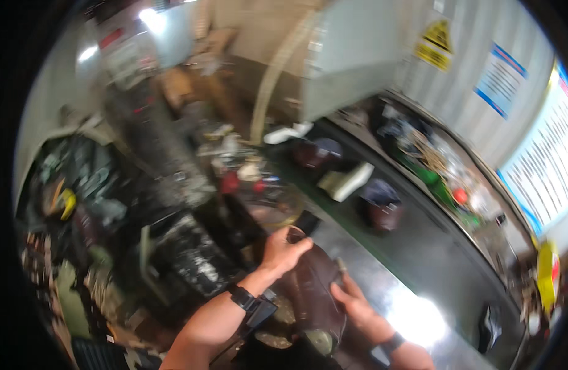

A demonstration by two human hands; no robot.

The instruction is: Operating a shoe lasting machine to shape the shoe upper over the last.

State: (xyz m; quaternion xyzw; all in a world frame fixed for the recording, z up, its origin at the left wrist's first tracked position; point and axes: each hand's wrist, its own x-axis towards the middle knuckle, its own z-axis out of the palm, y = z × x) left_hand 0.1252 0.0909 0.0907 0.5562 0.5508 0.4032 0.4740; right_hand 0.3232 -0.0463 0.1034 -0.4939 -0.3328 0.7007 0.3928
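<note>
Both hands (284,250) (358,305) perhaps grip dark cylinder (312,290); cluttered workshop floor (419,259).

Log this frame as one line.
left hand: grips top of dark brown object | right hand: holds its side | view: blurred

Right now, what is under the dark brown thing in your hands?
Under the brown thing only a bit of shiny grey floor and a blurry greenish patch show. The left hand and right hand hold it, and it covers whatever is straight beneath.
</note>
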